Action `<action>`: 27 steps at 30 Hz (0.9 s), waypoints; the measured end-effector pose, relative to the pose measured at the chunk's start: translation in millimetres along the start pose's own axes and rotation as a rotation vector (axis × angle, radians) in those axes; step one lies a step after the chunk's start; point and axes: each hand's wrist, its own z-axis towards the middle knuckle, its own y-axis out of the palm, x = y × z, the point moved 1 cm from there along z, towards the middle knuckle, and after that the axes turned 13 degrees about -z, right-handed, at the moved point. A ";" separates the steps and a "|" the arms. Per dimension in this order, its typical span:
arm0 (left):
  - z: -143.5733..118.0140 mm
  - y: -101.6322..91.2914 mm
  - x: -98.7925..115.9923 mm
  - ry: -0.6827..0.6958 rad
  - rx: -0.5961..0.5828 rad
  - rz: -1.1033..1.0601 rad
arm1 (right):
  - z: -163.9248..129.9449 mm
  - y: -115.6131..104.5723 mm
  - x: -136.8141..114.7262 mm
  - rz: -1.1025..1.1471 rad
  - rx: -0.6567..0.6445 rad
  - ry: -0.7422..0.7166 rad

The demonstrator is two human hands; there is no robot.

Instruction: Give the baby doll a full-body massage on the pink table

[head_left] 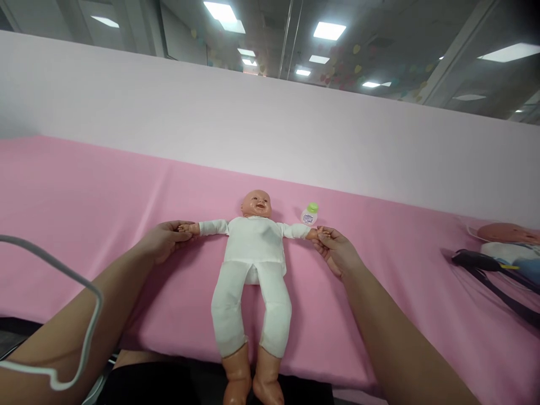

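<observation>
- Head view: a pink cloth-covered table (84, 191) runs before a pale pink partition (270, 129).
- A plastic baby doll in white clothes (253, 253) lies face-up mid-table, arms spread, feet past the near edge.
- The left hand (162, 241) pinches one doll hand; the right hand (335, 250) pinches the other.
- A small green-capped bottle (310, 213) lies near the doll's head.
- A second doll (508, 236) lies far right.

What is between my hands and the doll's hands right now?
Nothing visible. The left hand and right hand each already grip one of the doll's outstretched hands. The small bottle lies apart, beyond the right hand.
</observation>
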 end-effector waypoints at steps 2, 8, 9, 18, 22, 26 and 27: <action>-2.1 2.8 1.1 0.016 0.026 0.078 | 0.4 -1.5 0.9 -0.023 -0.008 -0.001; -3.2 10.5 2.0 0.101 0.112 0.215 | -2.1 1.5 -0.6 -0.087 -0.026 0.019; -2.0 10.6 1.0 0.099 0.121 0.195 | -2.4 2.1 -1.0 -0.095 -0.024 0.025; 5.7 3.0 -4.2 0.075 0.173 0.030 | 2.5 1.4 4.0 -0.134 0.094 0.048; 8.0 -0.3 -5.6 0.101 0.154 -0.011 | 5.6 -2.9 7.3 -0.249 0.143 0.140; 12.3 -3.0 -9.7 0.129 0.217 -0.065 | 9.1 -7.2 9.3 -0.306 0.177 0.165; 12.5 -2.4 -10.0 0.131 0.226 -0.083 | 10.1 -8.7 10.4 -0.325 0.185 0.163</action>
